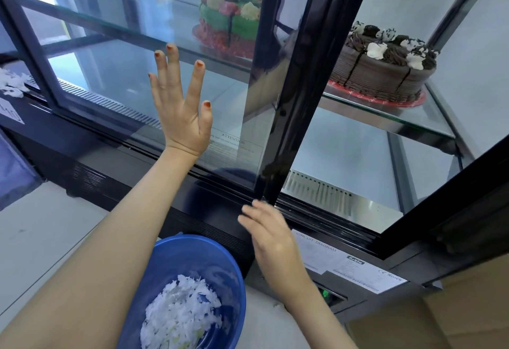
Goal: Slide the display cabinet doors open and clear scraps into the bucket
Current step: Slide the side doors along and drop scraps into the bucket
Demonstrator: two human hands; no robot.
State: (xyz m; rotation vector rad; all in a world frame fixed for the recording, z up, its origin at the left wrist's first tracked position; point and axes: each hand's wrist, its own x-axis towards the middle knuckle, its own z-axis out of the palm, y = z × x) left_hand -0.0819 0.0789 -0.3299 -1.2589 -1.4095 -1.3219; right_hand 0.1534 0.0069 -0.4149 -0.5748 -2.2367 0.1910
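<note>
A black-framed glass display cabinet fills the view. My left hand (180, 100) lies flat, fingers spread, on the glass of a sliding door (115, 73). My right hand (268, 231), blurred, touches the bottom of the door's black vertical frame (300, 87) at the lower track. To the right of that frame the cabinet stands open. A blue bucket (192, 255) on the floor below holds white shredded scraps (179, 315). More white scraps (12, 84) lie at the cabinet's far left edge.
A green cake with coloured toppings (231, 18) sits behind the glass on the upper shelf. A chocolate cake (382, 70) on a red board sits on the glass shelf in the open section. Metal vent grilles (319, 191) line the cabinet floor. Labels (349, 266) cover the base.
</note>
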